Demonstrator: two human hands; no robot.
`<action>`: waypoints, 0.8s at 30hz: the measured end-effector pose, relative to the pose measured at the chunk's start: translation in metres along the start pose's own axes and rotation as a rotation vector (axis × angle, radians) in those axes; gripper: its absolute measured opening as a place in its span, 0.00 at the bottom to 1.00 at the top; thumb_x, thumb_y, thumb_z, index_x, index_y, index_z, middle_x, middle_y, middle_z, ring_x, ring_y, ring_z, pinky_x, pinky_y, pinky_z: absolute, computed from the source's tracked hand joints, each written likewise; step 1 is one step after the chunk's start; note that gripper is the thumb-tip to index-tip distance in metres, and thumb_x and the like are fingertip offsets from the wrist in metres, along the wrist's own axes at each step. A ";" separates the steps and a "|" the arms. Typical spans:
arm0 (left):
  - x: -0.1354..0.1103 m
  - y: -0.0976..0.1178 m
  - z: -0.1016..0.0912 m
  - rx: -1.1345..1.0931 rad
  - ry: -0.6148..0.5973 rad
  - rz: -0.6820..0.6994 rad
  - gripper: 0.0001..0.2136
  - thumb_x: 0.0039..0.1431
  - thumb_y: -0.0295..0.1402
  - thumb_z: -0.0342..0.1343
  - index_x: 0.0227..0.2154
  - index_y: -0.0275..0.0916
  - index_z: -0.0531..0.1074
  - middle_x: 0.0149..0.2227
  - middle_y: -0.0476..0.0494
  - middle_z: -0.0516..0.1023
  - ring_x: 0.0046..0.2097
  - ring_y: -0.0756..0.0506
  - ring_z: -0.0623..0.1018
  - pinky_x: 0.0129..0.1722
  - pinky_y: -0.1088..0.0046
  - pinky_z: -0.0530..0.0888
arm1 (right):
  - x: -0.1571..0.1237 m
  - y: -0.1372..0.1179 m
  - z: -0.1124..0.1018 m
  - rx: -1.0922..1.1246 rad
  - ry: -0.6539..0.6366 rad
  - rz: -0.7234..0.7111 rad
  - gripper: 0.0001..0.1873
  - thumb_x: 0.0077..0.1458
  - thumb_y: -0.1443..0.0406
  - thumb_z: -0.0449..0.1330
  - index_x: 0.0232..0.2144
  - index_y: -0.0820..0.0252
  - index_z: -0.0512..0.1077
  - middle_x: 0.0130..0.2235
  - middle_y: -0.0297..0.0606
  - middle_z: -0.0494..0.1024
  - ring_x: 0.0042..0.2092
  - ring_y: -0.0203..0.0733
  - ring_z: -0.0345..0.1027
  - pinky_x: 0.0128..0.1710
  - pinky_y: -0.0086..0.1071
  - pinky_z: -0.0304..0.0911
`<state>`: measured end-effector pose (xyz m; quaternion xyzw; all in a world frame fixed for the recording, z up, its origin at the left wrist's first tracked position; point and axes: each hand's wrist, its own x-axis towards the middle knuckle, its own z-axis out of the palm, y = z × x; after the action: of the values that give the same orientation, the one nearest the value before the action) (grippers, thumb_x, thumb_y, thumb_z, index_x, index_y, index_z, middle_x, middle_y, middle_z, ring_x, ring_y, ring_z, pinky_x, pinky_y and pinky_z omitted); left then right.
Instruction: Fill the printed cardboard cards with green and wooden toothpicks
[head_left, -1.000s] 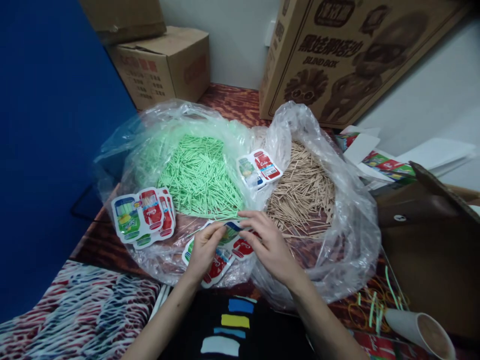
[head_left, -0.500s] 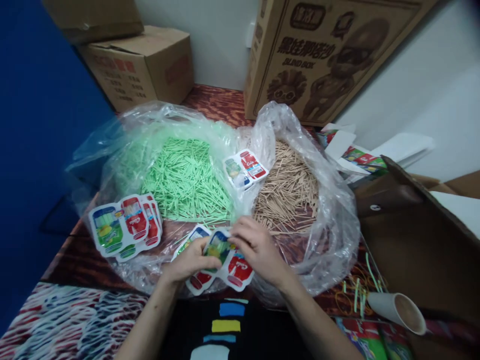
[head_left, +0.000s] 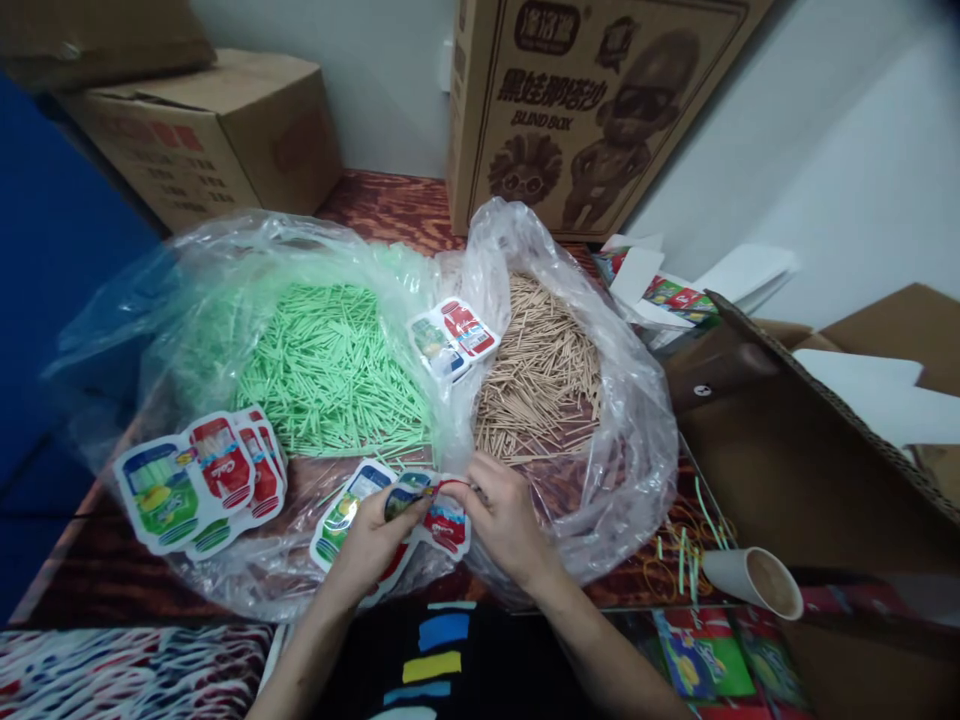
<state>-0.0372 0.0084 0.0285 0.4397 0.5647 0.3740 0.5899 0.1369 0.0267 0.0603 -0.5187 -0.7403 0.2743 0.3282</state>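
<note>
My left hand (head_left: 373,540) and my right hand (head_left: 504,520) are both closed on a small printed packet (head_left: 442,518) with red and green drink pictures, held low in front of me. More such packets (head_left: 346,508) lie under my left hand. Just beyond my hands sit two clear plastic bags: one full of green sticks (head_left: 322,365), one full of tan wooden sticks (head_left: 536,375). A stack of filled packets (head_left: 196,482) rests at the left on the plastic. One more packet (head_left: 451,338) lies between the two piles.
Cardboard boxes stand at the back left (head_left: 202,130) and back centre (head_left: 577,100). An open brown carton (head_left: 810,440) is at the right, with a paper cup (head_left: 754,580) on its side and loose green sticks and rubber bands (head_left: 682,550) beside it. Blue panel (head_left: 52,270) at left.
The view has swung to the right, so everything sits further left in frame. My hands have come closer together and lower on the packet, folding or pinching its top edge.
</note>
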 end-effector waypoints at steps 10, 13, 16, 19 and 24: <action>0.003 -0.002 0.023 -0.033 0.087 0.015 0.10 0.47 0.39 0.63 0.24 0.36 0.76 0.23 0.51 0.75 0.27 0.48 0.71 0.30 0.75 0.68 | -0.001 0.032 -0.007 0.174 -0.039 0.095 0.19 0.63 0.59 0.51 0.21 0.59 0.65 0.25 0.31 0.64 0.29 0.35 0.61 0.30 0.28 0.55; 0.002 0.002 0.021 -0.009 0.109 0.021 0.10 0.46 0.39 0.63 0.21 0.37 0.75 0.21 0.52 0.74 0.25 0.49 0.70 0.27 0.76 0.67 | 0.020 0.069 -0.024 -0.035 0.048 0.150 0.17 0.64 0.62 0.47 0.26 0.60 0.69 0.28 0.34 0.69 0.33 0.39 0.63 0.35 0.31 0.57; 0.001 0.002 0.022 0.003 0.094 0.023 0.10 0.47 0.39 0.62 0.20 0.37 0.74 0.20 0.51 0.73 0.25 0.49 0.69 0.26 0.76 0.66 | 0.044 0.100 -0.036 -0.491 0.167 0.232 0.12 0.62 0.65 0.51 0.29 0.62 0.71 0.35 0.43 0.72 0.41 0.46 0.61 0.43 0.37 0.56; 0.002 -0.002 0.025 0.003 0.066 0.017 0.10 0.47 0.39 0.62 0.21 0.37 0.75 0.22 0.51 0.74 0.26 0.49 0.70 0.27 0.76 0.67 | 0.059 0.110 -0.037 -0.756 0.025 0.195 0.09 0.59 0.66 0.54 0.31 0.64 0.73 0.39 0.49 0.72 0.44 0.49 0.59 0.44 0.39 0.55; 0.006 -0.013 0.027 -0.001 0.041 -0.015 0.11 0.49 0.41 0.62 0.24 0.36 0.76 0.24 0.50 0.75 0.28 0.48 0.71 0.30 0.76 0.68 | 0.064 0.105 -0.030 -0.938 -0.116 0.152 0.12 0.60 0.73 0.49 0.37 0.69 0.72 0.42 0.53 0.72 0.44 0.51 0.60 0.42 0.41 0.54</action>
<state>-0.0101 0.0072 0.0133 0.4276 0.5797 0.3787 0.5812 0.2060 0.1219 0.0138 -0.6471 -0.7614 -0.0376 -0.0043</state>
